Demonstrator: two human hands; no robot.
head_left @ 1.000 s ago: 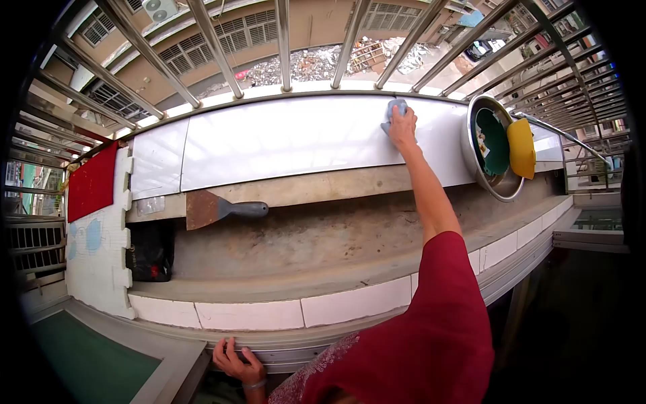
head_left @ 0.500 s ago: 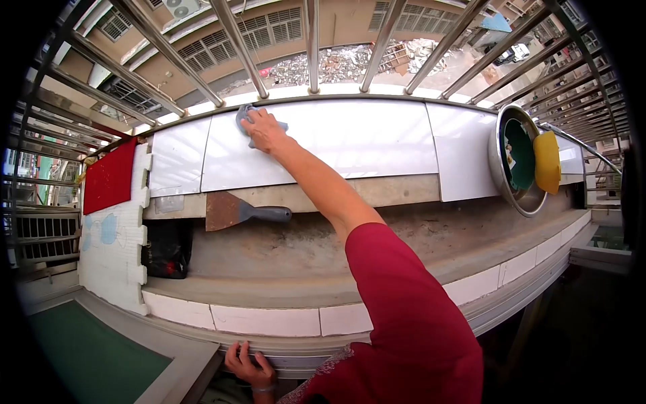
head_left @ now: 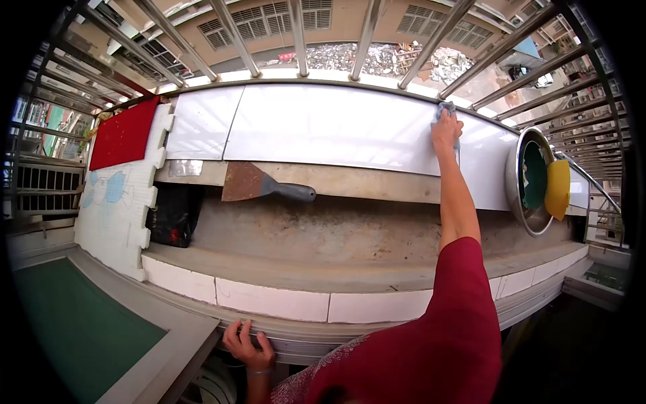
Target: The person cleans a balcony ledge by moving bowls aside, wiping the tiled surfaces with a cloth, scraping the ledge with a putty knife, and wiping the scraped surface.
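My right hand presses a grey-blue cloth onto the white tiles, with its fingers closed on the cloth. It is near the seam between two tiles, close to the foot of the metal bars. At the bottom, my left hand has its fingers hooked over the window frame; its thumb side is partly hidden. A scraper with a rusty blade and dark handle lies across the ledge, left of my right arm.
Metal bars fence the far side. A steel basin with a green item and yellow piece stands at the right. On the left are a red sheet, a white foam mat and a black bag.
My right hand has wiped the cloth along the tiles from the left end far to the right. My left hand stays on the window frame. The view has shifted slightly.
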